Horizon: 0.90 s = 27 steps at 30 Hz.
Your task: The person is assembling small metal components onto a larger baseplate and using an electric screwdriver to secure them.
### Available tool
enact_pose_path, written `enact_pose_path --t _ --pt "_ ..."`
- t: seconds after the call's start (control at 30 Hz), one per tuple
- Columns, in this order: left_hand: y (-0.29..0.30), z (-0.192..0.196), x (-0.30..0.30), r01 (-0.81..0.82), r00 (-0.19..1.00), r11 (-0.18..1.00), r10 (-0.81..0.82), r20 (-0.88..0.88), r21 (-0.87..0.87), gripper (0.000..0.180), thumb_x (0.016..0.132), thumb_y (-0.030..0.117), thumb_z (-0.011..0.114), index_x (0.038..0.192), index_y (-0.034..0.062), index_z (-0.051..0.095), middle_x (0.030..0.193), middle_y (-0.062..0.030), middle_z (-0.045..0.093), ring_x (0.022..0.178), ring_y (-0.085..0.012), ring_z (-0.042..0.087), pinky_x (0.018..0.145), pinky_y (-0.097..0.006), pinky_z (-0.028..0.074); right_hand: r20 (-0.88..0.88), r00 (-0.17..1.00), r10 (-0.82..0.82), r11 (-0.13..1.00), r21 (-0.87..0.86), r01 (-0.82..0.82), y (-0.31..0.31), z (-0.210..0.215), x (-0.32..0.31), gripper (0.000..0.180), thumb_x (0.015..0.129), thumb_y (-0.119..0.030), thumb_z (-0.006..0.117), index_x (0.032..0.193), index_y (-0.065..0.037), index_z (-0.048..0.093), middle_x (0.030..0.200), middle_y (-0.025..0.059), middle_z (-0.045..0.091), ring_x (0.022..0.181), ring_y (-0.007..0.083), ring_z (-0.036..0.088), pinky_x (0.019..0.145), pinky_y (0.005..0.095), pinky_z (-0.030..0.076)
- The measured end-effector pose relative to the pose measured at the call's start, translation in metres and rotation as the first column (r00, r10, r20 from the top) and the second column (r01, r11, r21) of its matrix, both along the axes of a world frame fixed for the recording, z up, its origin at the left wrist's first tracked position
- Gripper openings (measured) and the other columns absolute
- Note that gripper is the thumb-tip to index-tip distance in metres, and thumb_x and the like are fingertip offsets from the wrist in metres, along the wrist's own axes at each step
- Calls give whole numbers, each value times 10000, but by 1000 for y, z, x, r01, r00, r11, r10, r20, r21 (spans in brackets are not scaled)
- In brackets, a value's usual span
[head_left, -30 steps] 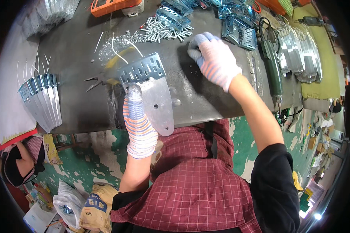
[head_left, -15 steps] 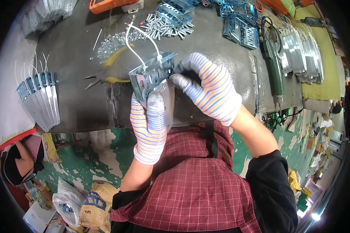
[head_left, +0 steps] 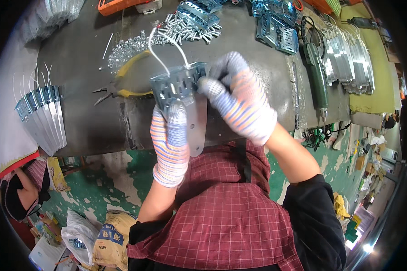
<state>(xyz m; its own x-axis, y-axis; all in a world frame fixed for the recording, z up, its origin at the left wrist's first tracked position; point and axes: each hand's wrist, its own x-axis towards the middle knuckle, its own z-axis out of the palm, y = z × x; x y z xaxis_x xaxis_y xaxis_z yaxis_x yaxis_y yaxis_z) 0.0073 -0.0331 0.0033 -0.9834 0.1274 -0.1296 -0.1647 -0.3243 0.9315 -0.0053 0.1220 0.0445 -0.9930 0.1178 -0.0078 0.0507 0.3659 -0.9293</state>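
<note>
Workshop: metal-part stacks (head_left: 40, 119), bolt pile (head_left: 192, 31), pliers (head_left: 128, 93), power screwdriver (head_left: 317, 74).

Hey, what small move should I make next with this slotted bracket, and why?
Probably use your right hand to steady the right end of the slotted bracket: its fingers are right there, while your left hand holds the metal plate. I can't tell what, if anything, those right fingers pinch.
</note>
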Motion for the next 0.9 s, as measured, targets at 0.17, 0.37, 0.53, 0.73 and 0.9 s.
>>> enact_pose_path --t 0.17,0.37,0.53,0.73,0.9 --pt "-1 -11 1 11 991 998 -19 -135 -57 321 966 214 539 1228 29 534 1061 -35 627 944 -90 548 828 -243 445 -13 1000 26 981 -189 -28 -4 -6 4 211 873 -147 652 917 -23 488 658 54 551 618 106 529 572 285 451" --pt "-7 -14 -5 38 998 999 -39 53 32 416 945 353 525 1217 39 541 1107 -83 609 978 -187 598 847 -332 486 246 966 77 930 -367 19 4 2 -5 275 843 -196 712 857 -28 495 647 36 559 562 82 519 494 257 438" --pt "-11 -20 -4 41 997 998 -44 71 46 446 928 400 531 1189 37 544 1097 -96 603 987 -210 601 848 -345 499 25 992 123 986 -120 -119 6 -20 -10 406 822 -358 727 839 -25 495 646 54 563 598 128 527 553 308 463" --pt "-6 -1 -7 8 931 856 -195 309 517 485 921 439 529 1156 15 541 1027 -153 622 827 -317 656 691 -441 576 -109 993 48 996 -69 -56 20 -11 -34 392 810 -405 712 839 -35 588 696 109 586 678 193 571 660 349 476" --pt "-3 4 -12 5 939 895 -157 306 445 488 936 436 499 1163 5 535 1033 -165 619 846 -327 651 685 -454 581 -215 973 78 535 833 141 45 -30 -71 229 802 -301 653 912 -101 645 905 130 642 855 321 628 744 431 498"
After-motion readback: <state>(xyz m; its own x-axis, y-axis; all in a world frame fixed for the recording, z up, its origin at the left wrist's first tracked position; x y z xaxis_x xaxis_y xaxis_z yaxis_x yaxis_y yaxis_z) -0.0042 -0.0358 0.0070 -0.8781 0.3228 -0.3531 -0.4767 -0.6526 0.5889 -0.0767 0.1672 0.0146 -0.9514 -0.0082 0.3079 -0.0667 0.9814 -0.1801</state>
